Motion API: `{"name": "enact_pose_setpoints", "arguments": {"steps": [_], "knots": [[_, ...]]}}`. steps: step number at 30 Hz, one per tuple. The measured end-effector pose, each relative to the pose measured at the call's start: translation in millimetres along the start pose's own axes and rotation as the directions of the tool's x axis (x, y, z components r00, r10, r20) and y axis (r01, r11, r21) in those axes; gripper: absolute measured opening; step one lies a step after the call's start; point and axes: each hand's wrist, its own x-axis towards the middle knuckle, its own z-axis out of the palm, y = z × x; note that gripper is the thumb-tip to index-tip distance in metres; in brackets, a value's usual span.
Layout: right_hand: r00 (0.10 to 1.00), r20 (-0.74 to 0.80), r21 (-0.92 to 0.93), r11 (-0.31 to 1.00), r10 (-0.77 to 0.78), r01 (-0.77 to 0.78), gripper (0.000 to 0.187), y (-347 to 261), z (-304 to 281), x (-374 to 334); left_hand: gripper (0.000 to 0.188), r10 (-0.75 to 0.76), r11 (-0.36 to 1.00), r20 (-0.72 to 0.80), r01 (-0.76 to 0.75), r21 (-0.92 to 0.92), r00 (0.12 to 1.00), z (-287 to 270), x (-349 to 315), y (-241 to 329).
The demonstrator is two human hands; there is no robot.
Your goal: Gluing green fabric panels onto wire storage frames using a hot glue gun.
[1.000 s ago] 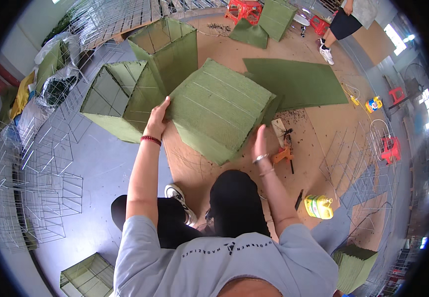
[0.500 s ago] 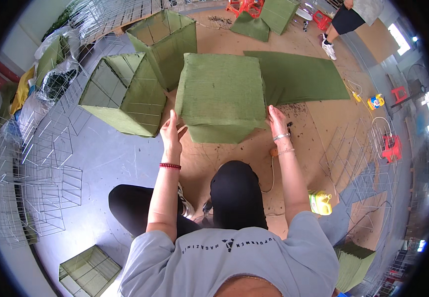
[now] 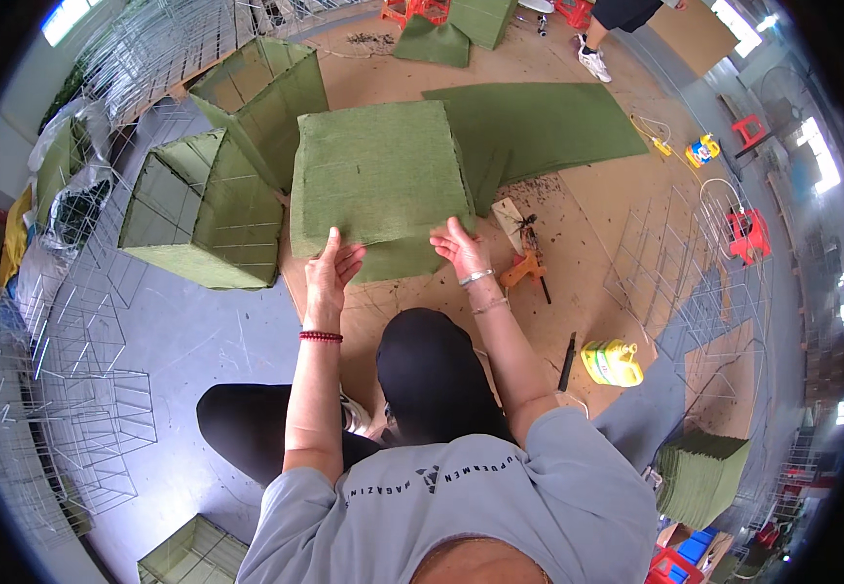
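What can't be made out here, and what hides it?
All in the head view:
Central green box: inside and underside, hidden by its visible sides.
Other person: upper body, cut off by the upper edge.
Lower-left green box: part cut off by the lower edge.

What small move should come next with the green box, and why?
I'd probably press along the near top edge of the green box, since the left hand and right hand are both at that edge, while the orange tool lies aside.

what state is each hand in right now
Left hand: open, loosely curled, at the near edge of the green box.
Right hand: open, loosely curled, at that edge too.
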Motion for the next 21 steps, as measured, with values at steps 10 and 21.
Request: {"name": "enact_pose_setpoints", "arguments": {"steps": [10, 21], "knots": [[0.991, 0.100, 0.012, 0.996, -0.092, 0.091, 0.033, 2, 23, -9, 0.032, 0.162, 0.985, 0.055, -0.165, 0.044, 0.985, 17, 8, -22], [0.978, 0.084, -0.046, 0.979, -0.192, 0.197, 0.020, 17, 24, -1, 0.040, 0.269, 0.942, -0.162, -0.224, 0.250, 0.949, -42, 46, 44]]}}
